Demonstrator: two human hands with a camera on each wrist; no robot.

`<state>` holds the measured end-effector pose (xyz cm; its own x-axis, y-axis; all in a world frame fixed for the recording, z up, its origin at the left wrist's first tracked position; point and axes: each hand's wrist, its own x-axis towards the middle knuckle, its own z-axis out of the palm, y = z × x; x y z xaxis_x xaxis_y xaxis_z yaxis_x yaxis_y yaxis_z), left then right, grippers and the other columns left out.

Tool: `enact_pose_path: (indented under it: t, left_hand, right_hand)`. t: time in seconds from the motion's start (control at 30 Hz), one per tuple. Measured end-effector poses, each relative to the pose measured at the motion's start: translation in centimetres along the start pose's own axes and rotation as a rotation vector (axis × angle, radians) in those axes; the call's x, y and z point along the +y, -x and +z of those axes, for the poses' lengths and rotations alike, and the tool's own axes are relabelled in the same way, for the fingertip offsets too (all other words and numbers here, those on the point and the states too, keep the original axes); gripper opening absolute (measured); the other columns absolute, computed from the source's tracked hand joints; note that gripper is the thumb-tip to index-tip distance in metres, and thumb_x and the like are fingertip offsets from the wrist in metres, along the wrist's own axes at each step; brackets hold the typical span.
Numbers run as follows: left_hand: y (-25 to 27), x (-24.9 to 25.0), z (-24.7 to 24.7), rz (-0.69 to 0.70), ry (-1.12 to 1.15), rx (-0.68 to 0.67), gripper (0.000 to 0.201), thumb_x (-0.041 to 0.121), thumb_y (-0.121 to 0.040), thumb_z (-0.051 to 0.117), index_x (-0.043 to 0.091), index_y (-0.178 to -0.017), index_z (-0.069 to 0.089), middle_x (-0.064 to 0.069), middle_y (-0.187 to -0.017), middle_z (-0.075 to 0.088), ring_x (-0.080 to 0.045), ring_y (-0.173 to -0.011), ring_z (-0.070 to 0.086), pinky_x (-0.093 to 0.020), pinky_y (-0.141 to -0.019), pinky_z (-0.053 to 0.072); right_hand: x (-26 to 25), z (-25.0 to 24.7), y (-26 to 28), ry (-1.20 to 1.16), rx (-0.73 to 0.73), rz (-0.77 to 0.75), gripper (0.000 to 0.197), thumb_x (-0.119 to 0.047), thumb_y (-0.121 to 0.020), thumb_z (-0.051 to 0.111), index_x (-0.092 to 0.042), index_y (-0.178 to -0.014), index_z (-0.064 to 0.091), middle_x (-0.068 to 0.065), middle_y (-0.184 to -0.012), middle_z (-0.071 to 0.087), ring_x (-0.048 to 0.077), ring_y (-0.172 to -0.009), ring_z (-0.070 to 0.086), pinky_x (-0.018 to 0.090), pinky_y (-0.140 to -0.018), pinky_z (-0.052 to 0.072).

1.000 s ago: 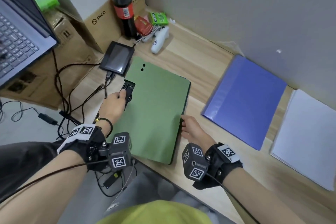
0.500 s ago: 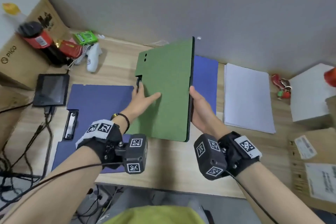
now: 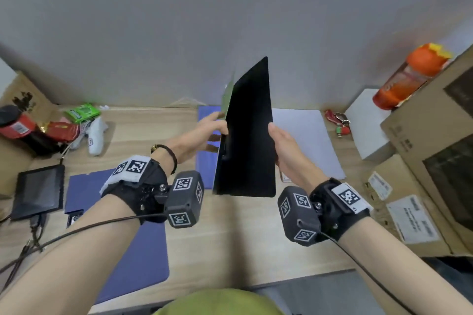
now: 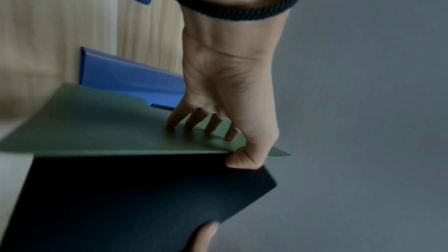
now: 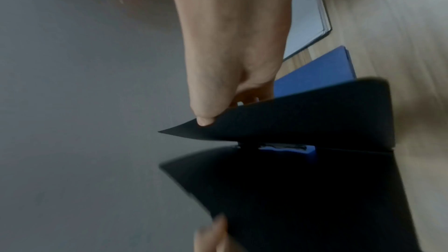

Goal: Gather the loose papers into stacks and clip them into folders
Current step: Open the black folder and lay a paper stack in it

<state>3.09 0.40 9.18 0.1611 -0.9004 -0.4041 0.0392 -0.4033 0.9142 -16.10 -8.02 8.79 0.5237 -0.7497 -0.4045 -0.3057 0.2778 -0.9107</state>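
Between the two hands, a folder (green outside, black inside) stands raised off the desk, partly opened. The left hand pinches the green cover, thumb on its edge, fingers spread behind. The right hand grips the black cover's outer edge, thumb on its face.

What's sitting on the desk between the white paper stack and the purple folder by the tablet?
In the head view, a second blue folder lies flat between the purple folder and the paper stack; above it both hands hold the green folder upright.
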Motion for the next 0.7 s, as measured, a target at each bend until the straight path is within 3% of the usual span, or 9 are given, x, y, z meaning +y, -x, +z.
enact_pose_path:
  t: [0.1, 0.13, 0.2, 0.27, 0.37, 0.43, 0.5, 0.6, 0.7]
  left_hand:
    - [1.2, -0.8, -3.4, -0.054, 0.011, 0.151, 0.039, 0.005, -0.066, 0.045, 0.013, -0.103, 0.056, 0.002, -0.074, 0.052, -0.017, -0.07, 0.049, -0.025, -0.061, 0.044]
    - [1.6, -1.8, -4.7, -0.091, -0.004, 0.244, 0.031, 0.001, -0.061, 0.045, 0.008, -0.089, 0.055, 0.002, -0.063, 0.049, -0.018, -0.063, 0.045, -0.022, -0.054, 0.042]
    - [2.6, -4.0, -6.8, -0.188, -0.065, 0.433, 0.006, -0.001, -0.052, 0.044, 0.003, -0.056, 0.046, 0.0, -0.04, 0.043, -0.022, -0.048, 0.043, -0.018, -0.043, 0.033]
    - [3.1, -7.3, -9.0, -0.272, -0.211, 0.593, 0.03, -0.005, -0.061, 0.048, 0.008, -0.036, 0.036, -0.005, -0.031, 0.038, -0.02, -0.047, 0.047, -0.019, -0.043, 0.029]
    - [4.2, -12.4, -11.6, -0.367, -0.213, 0.69, 0.049, -0.015, -0.087, 0.037, 0.013, -0.046, 0.039, 0.003, -0.024, 0.036, -0.014, -0.044, 0.057, -0.017, -0.039, 0.04]
    - [5.0, -15.1, -12.9, -0.511, -0.302, 0.672, 0.049, -0.013, -0.088, 0.044, 0.014, -0.048, 0.036, 0.004, -0.037, 0.039, -0.014, -0.07, 0.071, -0.019, -0.063, 0.049]
    - [6.1, -17.0, -12.8, -0.565, -0.385, 0.687, 0.05, -0.012, -0.085, 0.051, 0.015, -0.046, 0.035, 0.001, -0.051, 0.036, -0.031, -0.093, 0.068, -0.031, -0.072, 0.045]
    - [7.4, -18.5, -11.6, -0.521, -0.256, 0.779, 0.042, -0.009, -0.09, 0.044, 0.017, -0.056, 0.039, -0.004, -0.06, 0.037, -0.032, -0.072, 0.052, -0.028, -0.055, 0.035]
    - [8.8, -20.7, -11.3, -0.503, -0.284, 0.931, 0.014, -0.003, -0.085, 0.046, -0.001, -0.073, 0.053, -0.016, -0.078, 0.054, -0.03, -0.079, 0.045, -0.026, -0.066, 0.04]
  right_hand:
    - [1.0, -3.0, -1.0, 0.071, 0.184, 0.123, 0.046, -0.037, -0.095, 0.033, -0.003, -0.113, 0.058, 0.024, -0.118, 0.062, 0.037, -0.109, 0.061, 0.05, -0.096, 0.049]
    - [1.3, -4.1, -1.1, 0.098, 0.244, 0.17, 0.04, -0.03, -0.094, 0.033, -0.001, -0.101, 0.06, 0.023, -0.11, 0.065, 0.034, -0.098, 0.064, 0.04, -0.085, 0.054]
    - [2.1, -5.9, -0.6, 0.189, 0.318, 0.224, 0.029, -0.018, -0.095, 0.034, -0.006, -0.083, 0.057, 0.017, -0.096, 0.062, 0.027, -0.084, 0.061, 0.024, -0.058, 0.044]
    - [3.6, -7.0, -0.2, 0.247, 0.335, 0.246, 0.027, -0.011, -0.097, 0.032, -0.005, -0.09, 0.057, 0.022, -0.104, 0.061, 0.027, -0.088, 0.059, 0.013, -0.042, 0.037]
    - [7.1, -7.4, 0.1, 0.295, 0.322, 0.301, 0.031, -0.007, -0.097, 0.032, -0.008, -0.07, 0.048, 0.02, -0.091, 0.051, 0.021, -0.066, 0.047, 0.011, -0.03, 0.027]
    - [9.6, -7.3, 0.6, 0.279, 0.297, 0.342, 0.029, -0.008, -0.095, 0.035, -0.003, -0.074, 0.053, 0.024, -0.088, 0.059, 0.029, -0.075, 0.053, 0.015, -0.042, 0.035]
    - [11.6, -7.0, 1.2, 0.247, 0.279, 0.372, 0.027, -0.012, -0.095, 0.039, 0.001, -0.093, 0.063, 0.026, -0.112, 0.064, 0.027, -0.087, 0.06, 0.025, -0.058, 0.039]
    - [13.1, -5.9, 1.8, 0.208, 0.245, 0.361, 0.028, -0.007, -0.098, 0.037, 0.003, -0.101, 0.063, 0.014, -0.097, 0.064, 0.02, -0.074, 0.057, 0.013, -0.051, 0.042]
    - [14.3, -4.8, 1.8, 0.152, 0.225, 0.369, 0.03, -0.003, -0.099, 0.033, -0.008, -0.078, 0.055, 0.006, -0.076, 0.057, 0.016, -0.061, 0.052, 0.008, -0.037, 0.037]
